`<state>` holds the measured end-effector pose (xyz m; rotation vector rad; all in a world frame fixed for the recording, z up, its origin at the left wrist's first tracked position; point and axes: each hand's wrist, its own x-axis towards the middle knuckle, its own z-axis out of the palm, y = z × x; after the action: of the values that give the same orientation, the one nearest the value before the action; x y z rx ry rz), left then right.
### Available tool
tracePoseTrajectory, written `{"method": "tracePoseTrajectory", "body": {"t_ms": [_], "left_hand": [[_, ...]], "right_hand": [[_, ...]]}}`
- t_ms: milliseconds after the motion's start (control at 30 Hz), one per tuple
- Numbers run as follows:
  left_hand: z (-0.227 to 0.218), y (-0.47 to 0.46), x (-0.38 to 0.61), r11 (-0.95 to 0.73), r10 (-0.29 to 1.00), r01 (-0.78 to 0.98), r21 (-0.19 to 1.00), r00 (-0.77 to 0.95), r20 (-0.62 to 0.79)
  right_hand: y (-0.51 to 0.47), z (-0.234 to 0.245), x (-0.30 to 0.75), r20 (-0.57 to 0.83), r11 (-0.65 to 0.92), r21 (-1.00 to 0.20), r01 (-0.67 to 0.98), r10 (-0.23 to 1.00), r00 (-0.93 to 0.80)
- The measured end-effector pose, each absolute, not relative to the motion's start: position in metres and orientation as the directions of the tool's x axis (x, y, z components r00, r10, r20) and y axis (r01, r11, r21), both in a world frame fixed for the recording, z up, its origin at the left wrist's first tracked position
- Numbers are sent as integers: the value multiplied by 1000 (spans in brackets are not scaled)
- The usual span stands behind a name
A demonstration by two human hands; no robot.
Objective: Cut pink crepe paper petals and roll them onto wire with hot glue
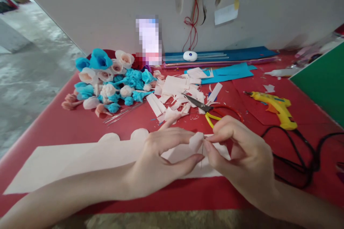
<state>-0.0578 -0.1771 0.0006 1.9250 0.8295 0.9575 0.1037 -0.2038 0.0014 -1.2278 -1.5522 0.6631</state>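
1. Gently does it: I should pinch just the edge of the pale petal [196, 142], because it looks thin and could crease or tear.
2. My right hand [242, 154] has its thumb and pointer nipped together on that edge, right by a thin stem [202, 158].
3. My left hand [158, 157] has its thumb and pointer apart. The pointer seems to touch the petal's other side, and a soft touch is best there.
4. A straight stem would help the petal not to lean.
5. The petal is up over the right part of the long pale strip [80, 161].
6. It looks small, whitish and a bit curved, with a round edge.
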Motion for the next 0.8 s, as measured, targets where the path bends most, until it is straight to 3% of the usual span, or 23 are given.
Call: {"method": "tracePoseTrajectory", "body": {"t_ms": [267, 600, 800], "left_hand": [[-4, -178, -57, -413, 843, 206, 887, 455, 287], [-5, -177, -55, -353, 872, 208, 912, 426, 241], [0, -175, -53, -220, 900, 146, 965, 412, 143]], "right_hand": [[-205, -1, 98, 258, 235, -926, 295, 965, 40], [-205, -3, 97, 247, 224, -926, 304, 968, 39], [-204, 0, 97, 188, 169, -945, 278, 981, 42]]}}
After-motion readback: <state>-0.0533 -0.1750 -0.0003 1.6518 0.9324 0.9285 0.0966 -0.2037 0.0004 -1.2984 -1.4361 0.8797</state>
